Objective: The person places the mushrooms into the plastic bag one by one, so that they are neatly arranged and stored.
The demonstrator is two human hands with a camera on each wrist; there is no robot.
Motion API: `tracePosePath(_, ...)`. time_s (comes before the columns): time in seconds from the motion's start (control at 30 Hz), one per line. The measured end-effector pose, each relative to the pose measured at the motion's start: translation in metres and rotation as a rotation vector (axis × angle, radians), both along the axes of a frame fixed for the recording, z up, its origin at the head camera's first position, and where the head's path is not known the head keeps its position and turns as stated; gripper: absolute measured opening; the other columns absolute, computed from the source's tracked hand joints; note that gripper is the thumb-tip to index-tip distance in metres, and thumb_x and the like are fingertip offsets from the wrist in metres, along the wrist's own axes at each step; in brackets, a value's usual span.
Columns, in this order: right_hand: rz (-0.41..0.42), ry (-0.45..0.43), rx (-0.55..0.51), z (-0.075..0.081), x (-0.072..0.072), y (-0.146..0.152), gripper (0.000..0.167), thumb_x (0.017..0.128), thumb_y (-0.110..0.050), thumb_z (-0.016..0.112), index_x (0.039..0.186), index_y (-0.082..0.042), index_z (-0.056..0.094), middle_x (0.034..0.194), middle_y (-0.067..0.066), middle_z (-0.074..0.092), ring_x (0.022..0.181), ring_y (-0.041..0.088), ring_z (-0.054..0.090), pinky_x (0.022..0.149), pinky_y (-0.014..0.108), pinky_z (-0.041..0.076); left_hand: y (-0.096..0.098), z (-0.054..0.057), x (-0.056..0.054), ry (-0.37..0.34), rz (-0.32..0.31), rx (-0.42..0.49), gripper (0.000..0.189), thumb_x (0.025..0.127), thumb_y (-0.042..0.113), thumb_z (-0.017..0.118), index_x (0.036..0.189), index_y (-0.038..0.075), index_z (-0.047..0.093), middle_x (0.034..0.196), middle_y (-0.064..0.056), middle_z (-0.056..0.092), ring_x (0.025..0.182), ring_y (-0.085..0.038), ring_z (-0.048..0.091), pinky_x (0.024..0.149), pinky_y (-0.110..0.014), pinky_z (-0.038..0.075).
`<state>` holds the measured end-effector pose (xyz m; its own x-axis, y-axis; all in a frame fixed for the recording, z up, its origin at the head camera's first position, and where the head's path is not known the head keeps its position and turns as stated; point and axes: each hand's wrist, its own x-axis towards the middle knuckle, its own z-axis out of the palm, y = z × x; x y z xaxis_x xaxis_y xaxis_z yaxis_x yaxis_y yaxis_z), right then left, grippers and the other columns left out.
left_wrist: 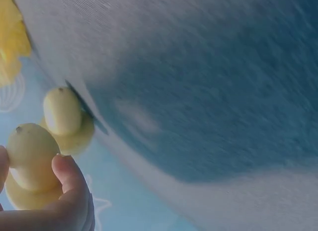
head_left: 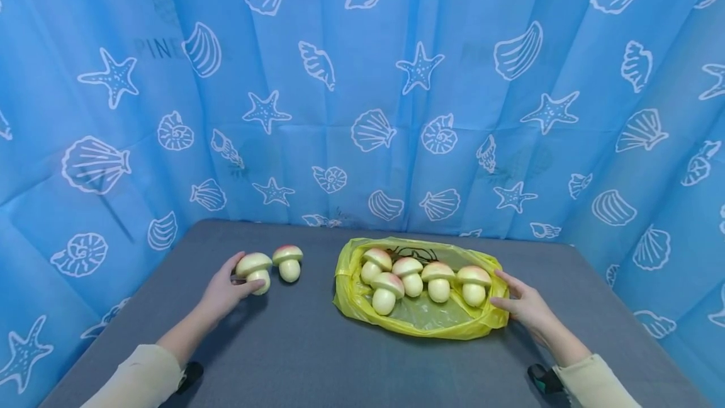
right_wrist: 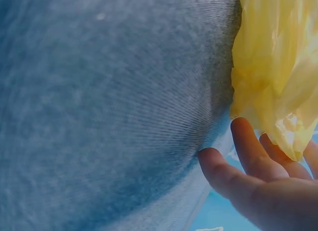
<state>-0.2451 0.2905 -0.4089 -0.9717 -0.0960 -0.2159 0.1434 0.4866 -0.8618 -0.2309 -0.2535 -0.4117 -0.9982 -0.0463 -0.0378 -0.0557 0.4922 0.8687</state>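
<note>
My left hand holds a toy mushroom with a pale, rounded cap and stubby stem; thumb and fingers lie on either side of it. In the left wrist view the thumb presses the stem of this mushroom. Just to its right a second mushroom with a reddish cap top stands on the table. My right hand rests at the right rim of a yellow plastic bag, fingers fairly straight and spread. Several similar mushrooms lie inside the bag, which spreads wide with its rim folded outward.
A grey cloth-covered table lies under everything. Behind it and along both sides hangs a blue curtain with white shells and starfish. Dark straps show at both wrists, by the pale sleeves.
</note>
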Motion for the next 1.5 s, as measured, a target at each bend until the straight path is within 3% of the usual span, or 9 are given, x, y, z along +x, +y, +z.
tracePosePath(0.5, -0.014, -0.055, -0.073, -0.002, -0.002, 0.002, 0.077, 0.099, -0.014, 0.057, 0.155, -0.003, 0.006, 0.153, 0.035, -0.005, 0.138, 0.055, -0.001, 0.102, 0.072, 0.020, 0.027, 0.003, 0.016, 0.026, -0.061, 0.051, 0.086, 0.091, 0.025, 0.071, 0.151, -0.006, 0.018, 0.143, -0.031, 0.035, 0.118, -0.040, 0.050, 0.087, -0.042, 0.050)
tracePosePath(1.13, -0.002, -0.056, -0.055, -0.002, -0.004, 0.003, 0.076, 0.099, -0.015, 0.056, 0.154, 0.000, 0.006, 0.151, 0.038, -0.007, 0.137, 0.056, 0.000, 0.101, 0.070, 0.025, 0.067, 0.002, 0.020, 0.024, -0.109, 0.179, 0.081, 0.090, 0.018, 0.072, 0.150, -0.004, 0.023, 0.139, -0.030, 0.038, 0.121, -0.043, 0.050, 0.088, -0.045, 0.051)
tracePosePath(1.5, 0.003, -0.053, -0.052, -0.003, -0.004, 0.003, 0.074, 0.100, -0.015, 0.055, 0.154, 0.001, 0.007, 0.151, 0.039, -0.004, 0.138, 0.056, 0.002, 0.101, 0.069, 0.028, 0.088, 0.007, 0.021, 0.002, -0.124, 0.238, 0.079, 0.088, 0.016, 0.074, 0.150, -0.002, 0.028, 0.139, -0.029, 0.041, 0.122, -0.042, 0.051, 0.091, -0.046, 0.050)
